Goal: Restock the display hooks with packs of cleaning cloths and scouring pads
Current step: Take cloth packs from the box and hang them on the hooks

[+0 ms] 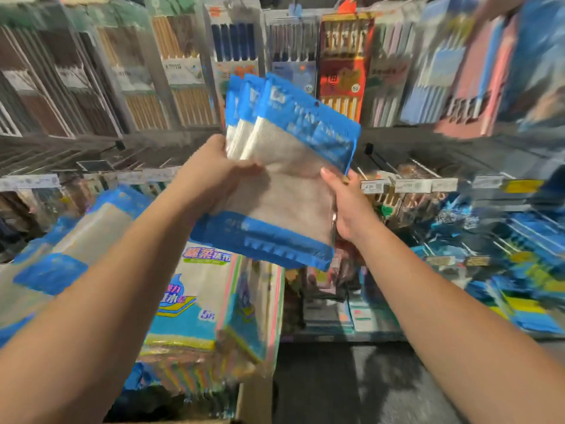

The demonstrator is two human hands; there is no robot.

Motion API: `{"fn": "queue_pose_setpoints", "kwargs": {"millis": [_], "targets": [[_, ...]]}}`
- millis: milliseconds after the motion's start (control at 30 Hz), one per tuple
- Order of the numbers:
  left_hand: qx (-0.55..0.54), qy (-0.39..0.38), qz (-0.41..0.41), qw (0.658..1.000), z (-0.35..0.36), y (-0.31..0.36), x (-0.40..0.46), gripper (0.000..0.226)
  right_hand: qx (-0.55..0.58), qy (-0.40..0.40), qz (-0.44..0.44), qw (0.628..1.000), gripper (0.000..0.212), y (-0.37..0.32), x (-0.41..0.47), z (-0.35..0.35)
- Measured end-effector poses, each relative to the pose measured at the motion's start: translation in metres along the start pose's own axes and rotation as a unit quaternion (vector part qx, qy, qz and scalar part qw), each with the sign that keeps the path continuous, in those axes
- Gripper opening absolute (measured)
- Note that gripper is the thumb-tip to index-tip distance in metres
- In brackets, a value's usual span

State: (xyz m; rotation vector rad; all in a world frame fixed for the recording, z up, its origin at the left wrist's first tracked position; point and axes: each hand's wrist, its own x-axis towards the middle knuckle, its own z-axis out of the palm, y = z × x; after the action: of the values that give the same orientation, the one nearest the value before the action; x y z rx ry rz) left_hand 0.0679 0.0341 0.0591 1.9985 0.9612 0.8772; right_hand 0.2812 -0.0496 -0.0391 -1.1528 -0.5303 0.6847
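Observation:
I hold a fanned stack of three cleaning-cloth packs (284,179), blue-edged with grey cloth showing through, in front of the display. My left hand (211,175) grips the stack's left side, thumb across the front. My right hand (345,203) holds the right edge of the front pack, thumb on its face. Bare display hooks (382,162) stick out just right of the packs. The frame is motion-blurred.
Hanging chopstick packs (235,47) fill the wall above. A cardboard box (253,399) at lower left holds more cloth and scouring-pad packs (195,301). Price tags (409,185) line the rail; blue and yellow packs (519,270) hang at right. Dark floor lies below.

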Motion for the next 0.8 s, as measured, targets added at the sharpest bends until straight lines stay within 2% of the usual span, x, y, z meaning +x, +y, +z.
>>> {"fn": "queue_pose_setpoints", "kwargs": {"millis": [100, 167, 200, 300, 433, 500, 533, 600, 700, 733, 800], "targets": [[-0.095, -0.067, -0.012, 0.993, 0.074, 0.016, -0.017, 0.045, 0.058, 0.004, 0.063, 0.996, 0.054, -0.017, -0.018, -0.081], [-0.116, -0.118, -0.019, 0.986, 0.129, 0.029, -0.029, 0.051, 0.08, 0.001, 0.099, 0.992, 0.032, -0.028, -0.035, -0.142], [-0.128, -0.146, -0.02, 0.981, 0.157, 0.037, -0.037, 0.051, 0.093, 0.009, 0.111, 0.989, 0.03, -0.03, -0.043, -0.176], [-0.171, -0.224, -0.019, 0.959, 0.248, 0.062, -0.065, 0.035, 0.105, 0.072, 0.13, 0.983, 0.032, -0.041, -0.068, -0.277], [-0.202, -0.307, -0.048, 0.929, 0.372, 0.098, -0.101, 0.04, 0.128, 0.119, 0.153, 0.973, 0.04, -0.058, -0.102, -0.409], [-0.206, -0.347, -0.058, 0.913, 0.432, 0.117, -0.118, 0.056, 0.111, 0.137, 0.149, 0.973, 0.044, -0.068, -0.121, -0.471], [-0.213, -0.364, -0.062, 0.905, 0.461, 0.126, -0.126, 0.061, 0.1, 0.152, 0.146, 0.972, 0.039, -0.073, -0.129, -0.5], [-0.228, -0.393, -0.063, 0.889, 0.514, 0.146, -0.144, 0.057, 0.087, 0.189, 0.137, 0.968, 0.033, -0.085, -0.145, -0.553], [-0.254, -0.444, -0.057, 0.857, 0.581, 0.18, -0.166, 0.044, 0.071, 0.221, 0.111, 0.966, 0.045, -0.101, -0.166, -0.619], [-0.259, -0.47, -0.052, 0.842, 0.598, 0.191, -0.172, 0.048, 0.066, 0.236, 0.098, 0.965, 0.048, -0.106, -0.172, -0.641], [-0.254, -0.51, -0.044, 0.82, 0.633, 0.209, -0.178, 0.074, 0.061, 0.255, 0.075, 0.962, 0.047, -0.116, -0.182, -0.678]]}}
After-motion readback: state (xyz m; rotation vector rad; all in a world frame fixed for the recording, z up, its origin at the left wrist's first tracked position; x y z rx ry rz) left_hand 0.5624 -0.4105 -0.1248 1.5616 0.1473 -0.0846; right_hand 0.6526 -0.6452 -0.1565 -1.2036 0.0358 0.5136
